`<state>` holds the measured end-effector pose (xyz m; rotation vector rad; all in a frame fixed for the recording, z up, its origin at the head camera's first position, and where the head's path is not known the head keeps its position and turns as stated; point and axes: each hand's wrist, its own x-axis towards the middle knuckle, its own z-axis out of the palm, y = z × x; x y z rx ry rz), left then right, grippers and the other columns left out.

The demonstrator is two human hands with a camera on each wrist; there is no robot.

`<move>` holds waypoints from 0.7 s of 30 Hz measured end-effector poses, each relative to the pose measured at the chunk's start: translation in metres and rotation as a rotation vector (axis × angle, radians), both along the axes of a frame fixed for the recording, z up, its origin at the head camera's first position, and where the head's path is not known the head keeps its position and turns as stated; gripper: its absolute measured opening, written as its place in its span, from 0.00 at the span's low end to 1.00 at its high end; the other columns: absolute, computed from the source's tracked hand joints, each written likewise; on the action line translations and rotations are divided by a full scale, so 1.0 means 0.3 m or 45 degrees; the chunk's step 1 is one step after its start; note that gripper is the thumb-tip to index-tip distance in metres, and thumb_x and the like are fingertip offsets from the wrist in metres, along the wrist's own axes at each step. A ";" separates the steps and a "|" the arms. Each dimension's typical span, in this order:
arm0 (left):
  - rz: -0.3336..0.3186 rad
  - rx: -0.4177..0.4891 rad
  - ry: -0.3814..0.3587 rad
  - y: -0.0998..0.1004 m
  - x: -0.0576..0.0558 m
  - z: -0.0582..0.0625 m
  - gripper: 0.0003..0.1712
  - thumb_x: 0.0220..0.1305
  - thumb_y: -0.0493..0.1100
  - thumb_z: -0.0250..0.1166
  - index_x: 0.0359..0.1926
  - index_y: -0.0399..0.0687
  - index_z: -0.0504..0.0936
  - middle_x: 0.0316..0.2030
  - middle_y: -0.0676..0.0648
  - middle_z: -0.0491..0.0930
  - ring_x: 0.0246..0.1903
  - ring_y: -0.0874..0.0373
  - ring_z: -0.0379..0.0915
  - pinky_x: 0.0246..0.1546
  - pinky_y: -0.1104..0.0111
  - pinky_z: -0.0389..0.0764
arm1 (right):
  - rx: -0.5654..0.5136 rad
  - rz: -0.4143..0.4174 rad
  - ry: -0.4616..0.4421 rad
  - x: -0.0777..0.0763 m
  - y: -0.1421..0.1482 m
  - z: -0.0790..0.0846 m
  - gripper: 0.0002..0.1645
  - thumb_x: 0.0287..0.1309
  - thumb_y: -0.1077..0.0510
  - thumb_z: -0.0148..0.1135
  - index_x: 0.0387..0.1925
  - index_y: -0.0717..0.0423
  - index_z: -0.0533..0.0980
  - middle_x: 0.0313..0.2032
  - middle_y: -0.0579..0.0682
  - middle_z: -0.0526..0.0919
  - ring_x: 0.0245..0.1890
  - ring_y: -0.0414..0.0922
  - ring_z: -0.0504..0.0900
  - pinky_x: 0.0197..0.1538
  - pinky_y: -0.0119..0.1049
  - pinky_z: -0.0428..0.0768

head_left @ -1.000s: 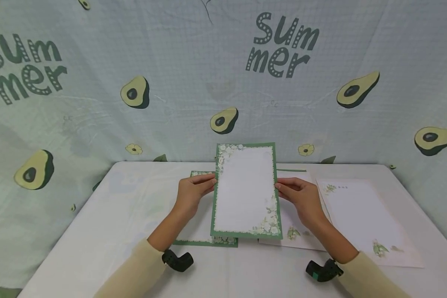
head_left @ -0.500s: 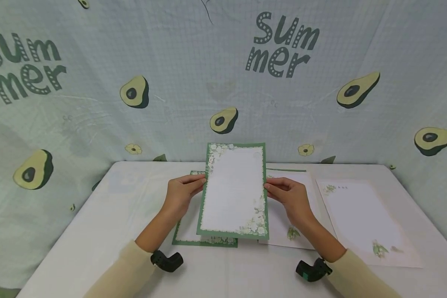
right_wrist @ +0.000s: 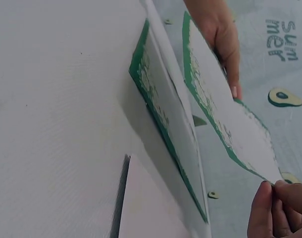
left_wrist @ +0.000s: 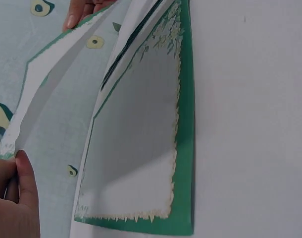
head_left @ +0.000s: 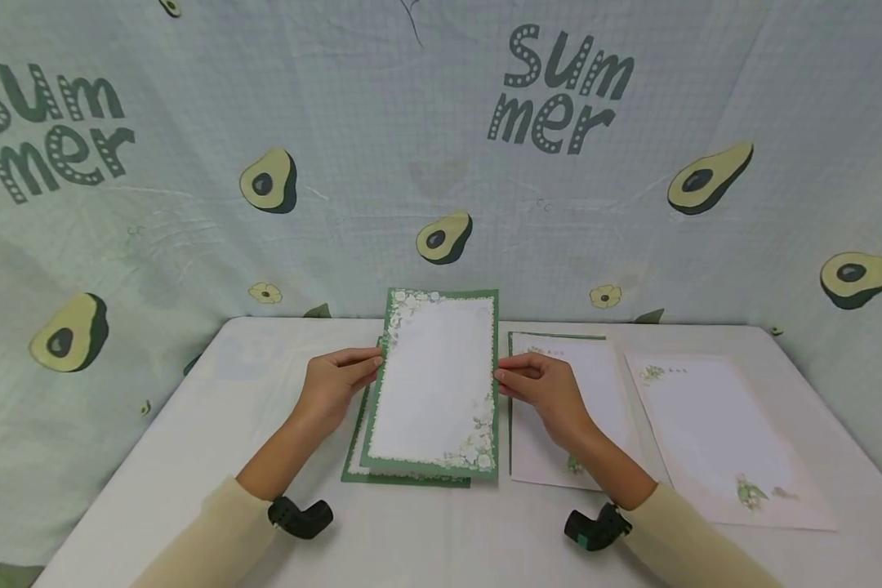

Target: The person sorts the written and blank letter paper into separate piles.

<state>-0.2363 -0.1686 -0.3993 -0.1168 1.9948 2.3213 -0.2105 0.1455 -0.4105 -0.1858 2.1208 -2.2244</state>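
Here, pinching a green-bordered sheet (head_left: 434,384) mid-frame with left hand (head_left: 329,388) and right hand (head_left: 551,394) — holding it above a matching sheet (left_wrist: 136,139).

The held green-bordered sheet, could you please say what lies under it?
A second green-bordered sheet lies below on the table; anything beneath that one is covered.

1 green-bordered sheet (head_left: 434,384): white centre, floral corners upper-left and lower-right; raised, tilted, above a matching sheet (left_wrist: 136,139).
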 end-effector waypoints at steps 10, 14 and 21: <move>0.000 -0.043 -0.045 -0.078 -0.003 -0.001 0.19 0.68 0.29 0.66 0.58 0.24 0.78 0.40 0.52 0.86 0.42 0.64 0.84 0.50 0.71 0.84 | 0.034 -0.004 -0.026 -0.019 -0.075 -0.009 0.15 0.64 0.66 0.68 0.51 0.69 0.81 0.43 0.59 0.87 0.38 0.42 0.89 0.48 0.35 0.87; -0.014 -0.121 -0.055 -0.108 -0.001 0.003 0.21 0.69 0.29 0.65 0.60 0.23 0.76 0.41 0.53 0.85 0.42 0.65 0.84 0.49 0.72 0.84 | 0.028 0.011 -0.053 -0.026 -0.105 -0.019 0.15 0.63 0.67 0.68 0.50 0.69 0.81 0.42 0.58 0.88 0.38 0.43 0.89 0.48 0.37 0.87; -0.055 -0.169 -0.125 -0.131 -0.007 -0.003 0.22 0.69 0.29 0.65 0.60 0.22 0.75 0.39 0.53 0.86 0.38 0.66 0.84 0.47 0.72 0.85 | 0.093 0.024 -0.094 -0.034 -0.133 -0.041 0.13 0.63 0.66 0.68 0.48 0.68 0.82 0.41 0.59 0.88 0.37 0.45 0.89 0.47 0.39 0.88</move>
